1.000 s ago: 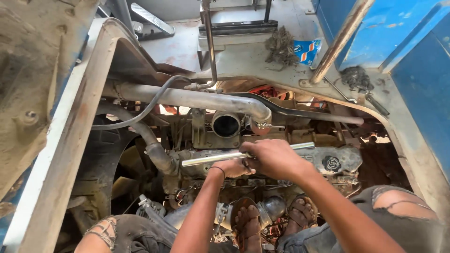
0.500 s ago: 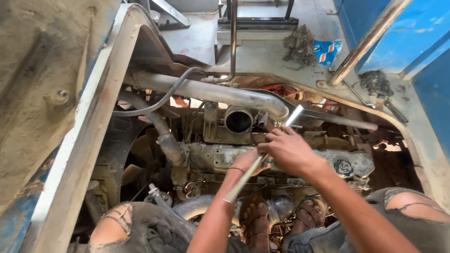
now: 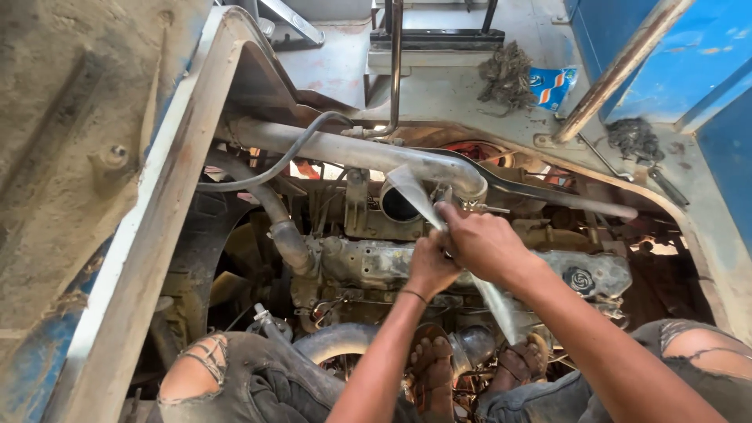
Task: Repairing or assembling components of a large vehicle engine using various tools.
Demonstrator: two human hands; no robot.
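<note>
Metal, long and flat, is what both hands grip: a pale steel bar [image 3: 479,270], blurred in this view, running on a slant from just in front of a round dark opening [image 3: 399,205] in the engine down toward the person's sandalled feet [image 3: 431,368]. Nearest the camera are two knees in torn grey trousers [image 3: 251,384], one at each lower corner of the open engine bay. Between them both forearms reach forward. The left hand [image 3: 429,266] is closed around the bar's middle, knuckles up, a thin band at the wrist. The right hand [image 3: 482,241] lies just above and touching it, fingers curled shut over the same bar, wrist bent downward.

By its look the bar is stiff, fairly heavy and probably greasy (everything nearby is oil-stained), so a firm two-handed hold near the middle, as here, seems the safest place to take it; its ends look thin and possibly sharp.

Beyond the hands sits the grimy engine block [image 3: 368,262], then a thick grey pipe [image 3: 352,153] crossing the bay's far edge. Farther still lie a dirty rag [image 3: 507,74] and blue painted panels [image 3: 689,55].
</note>
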